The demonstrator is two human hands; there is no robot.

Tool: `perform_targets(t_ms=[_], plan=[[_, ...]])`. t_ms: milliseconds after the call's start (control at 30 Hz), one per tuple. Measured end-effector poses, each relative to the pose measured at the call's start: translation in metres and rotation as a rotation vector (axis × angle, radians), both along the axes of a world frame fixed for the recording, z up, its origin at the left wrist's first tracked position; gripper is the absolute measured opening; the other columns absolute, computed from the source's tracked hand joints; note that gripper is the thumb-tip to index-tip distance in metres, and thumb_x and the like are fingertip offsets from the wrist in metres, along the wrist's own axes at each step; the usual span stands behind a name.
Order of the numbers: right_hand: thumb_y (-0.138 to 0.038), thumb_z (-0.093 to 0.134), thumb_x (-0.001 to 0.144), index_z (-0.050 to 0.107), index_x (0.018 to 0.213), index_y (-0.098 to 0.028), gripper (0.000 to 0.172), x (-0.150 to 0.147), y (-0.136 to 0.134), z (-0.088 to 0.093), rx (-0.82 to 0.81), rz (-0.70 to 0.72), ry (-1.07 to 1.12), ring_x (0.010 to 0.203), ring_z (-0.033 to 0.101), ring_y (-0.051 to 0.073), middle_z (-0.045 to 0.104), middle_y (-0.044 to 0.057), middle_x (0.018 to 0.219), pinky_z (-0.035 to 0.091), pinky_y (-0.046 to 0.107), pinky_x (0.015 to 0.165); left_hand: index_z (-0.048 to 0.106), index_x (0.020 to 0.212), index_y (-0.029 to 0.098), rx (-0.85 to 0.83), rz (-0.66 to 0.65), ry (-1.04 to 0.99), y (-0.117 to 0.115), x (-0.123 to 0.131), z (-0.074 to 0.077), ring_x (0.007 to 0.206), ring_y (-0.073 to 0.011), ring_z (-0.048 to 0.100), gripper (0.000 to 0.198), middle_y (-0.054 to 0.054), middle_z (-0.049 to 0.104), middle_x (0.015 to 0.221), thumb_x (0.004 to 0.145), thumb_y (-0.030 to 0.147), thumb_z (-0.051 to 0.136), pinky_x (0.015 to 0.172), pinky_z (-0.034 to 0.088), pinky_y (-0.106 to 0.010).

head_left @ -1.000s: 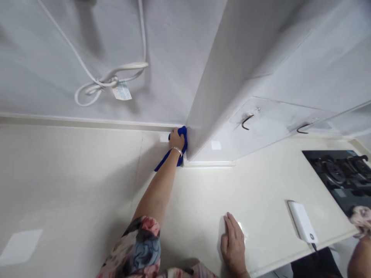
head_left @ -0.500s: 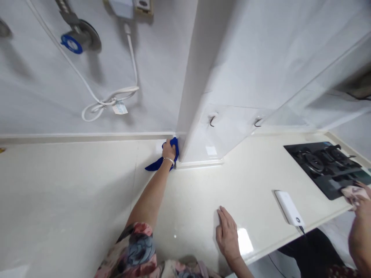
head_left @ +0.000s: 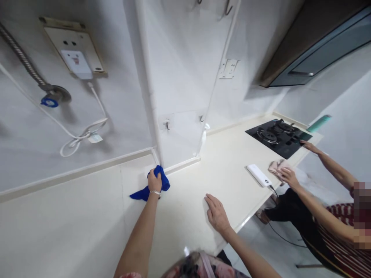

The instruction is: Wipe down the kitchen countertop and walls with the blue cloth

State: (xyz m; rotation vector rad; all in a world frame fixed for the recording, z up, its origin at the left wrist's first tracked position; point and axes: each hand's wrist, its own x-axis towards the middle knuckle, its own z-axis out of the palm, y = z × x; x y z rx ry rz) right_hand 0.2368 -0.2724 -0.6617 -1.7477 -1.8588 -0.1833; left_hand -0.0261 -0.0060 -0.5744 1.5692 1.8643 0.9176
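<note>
My left hand (head_left: 154, 180) grips a blue cloth (head_left: 145, 191) and presses it on the cream countertop (head_left: 72, 216), right at the foot of the white wall column (head_left: 174, 77). A thin bracelet sits on that wrist. My right hand (head_left: 216, 213) lies flat and open on the countertop near its front edge, holding nothing.
Another person at the right has one hand on a pinkish cloth (head_left: 276, 166) and the other at the black gas hob (head_left: 275, 137). A white power bank (head_left: 258, 175) with a cable lies near the edge. A wall socket (head_left: 77, 54), white cord and hose hang at upper left.
The view has tilted up and swung, showing more wall and the other person. My left hand has drawn the blue cloth slightly away from the corner toward me. My right hand stays flat.
</note>
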Motion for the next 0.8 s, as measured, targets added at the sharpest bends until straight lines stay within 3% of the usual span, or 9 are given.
perform_targets(t_ms=[167, 300, 433, 500, 667, 800], plan=[[-0.005, 0.045, 0.083, 0.051, 0.148, -0.017, 0.067, -0.003, 0.004, 0.002, 0.034, -0.007, -0.017, 0.139, 0.052, 0.025, 0.057, 0.014, 0.149, 0.050, 0.051, 0.115, 0.054, 0.135, 0.019, 0.045, -0.057, 0.021, -0.018, -0.005, 0.001, 0.120, -0.0273, 0.064, 0.038, -0.014, 0.066, 0.122, 0.099, 0.030, 0.054, 0.106, 0.052, -0.044], [-0.004, 0.045, 0.082, 0.052, 0.148, -0.016, 0.068, -0.005, 0.006, 0.002, 0.043, -0.010, -0.021, 0.139, 0.052, 0.026, 0.058, 0.014, 0.148, 0.050, 0.052, 0.115, 0.049, 0.147, 0.022, 0.082, -0.135, 0.184, -0.044, -0.003, -0.007, 0.119, -0.0280, 0.063, 0.049, -0.014, 0.061, 0.130, 0.099, 0.032, 0.052, 0.098, 0.056, -0.044], [-0.004, 0.045, 0.079, 0.053, 0.148, -0.016, 0.071, -0.004, 0.006, 0.003, 0.005, -0.010, -0.013, 0.140, 0.051, 0.026, 0.057, 0.015, 0.149, 0.049, 0.052, 0.115, 0.061, 0.141, 0.031, 0.088, -0.300, 0.435, -0.068, 0.007, -0.009, 0.122, -0.0301, 0.059, 0.047, -0.012, 0.060, 0.134, 0.096, 0.022, 0.052, 0.094, 0.057, -0.043], [-0.004, 0.045, 0.080, 0.052, 0.149, -0.016, 0.070, -0.003, 0.005, 0.003, 0.003, -0.009, -0.008, 0.140, 0.051, 0.026, 0.057, 0.015, 0.150, 0.048, 0.051, 0.115, 0.063, 0.139, 0.033, 0.080, -0.321, 0.482, -0.072, 0.011, -0.006, 0.123, -0.0307, 0.058, 0.047, -0.011, 0.060, 0.136, 0.095, 0.020, 0.052, 0.094, 0.057, -0.044], [-0.003, 0.044, 0.082, 0.051, 0.149, -0.015, 0.068, -0.002, 0.003, 0.004, 0.021, 0.009, 0.004, 0.140, 0.051, 0.025, 0.057, 0.014, 0.150, 0.048, 0.050, 0.115, 0.064, 0.137, 0.029, 0.045, -0.245, 0.248, -0.057, 0.016, 0.005, 0.122, -0.0262, 0.063, 0.042, -0.009, 0.067, 0.133, 0.096, 0.026, 0.056, 0.105, 0.053, -0.042], [-0.004, 0.045, 0.083, 0.050, 0.150, -0.016, 0.069, -0.002, 0.002, 0.007, -0.010, 0.008, 0.033, 0.141, 0.050, 0.025, 0.055, 0.013, 0.152, 0.047, 0.050, 0.116, 0.066, 0.133, 0.024, 0.042, -0.035, 0.027, -0.046, 0.039, 0.009, 0.121, -0.0260, 0.067, 0.038, -0.010, 0.073, 0.128, 0.096, 0.034, 0.059, 0.111, 0.050, -0.044]])
